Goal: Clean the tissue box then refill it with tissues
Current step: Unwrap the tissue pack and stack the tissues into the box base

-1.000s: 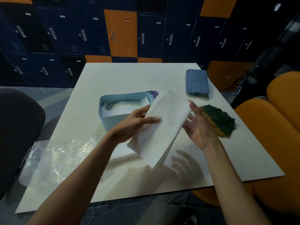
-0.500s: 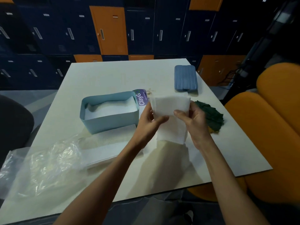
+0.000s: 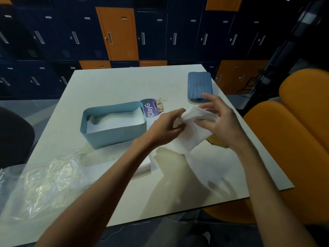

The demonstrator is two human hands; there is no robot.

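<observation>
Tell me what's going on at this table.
A person is refilling a tissue box. Their left hand and right hand hold a bunch of folded tissues in the air, just right of the open light-blue tissue box, which already has white tissues inside. The box's darker blue lid lies apart at the far right of the table. Another stack of tissues and a clear plastic wrapper lie in front of the box.

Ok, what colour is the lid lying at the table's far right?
The lid is dusky blue with lengthwise ridges, darker than the pale tissue box; head view.
</observation>
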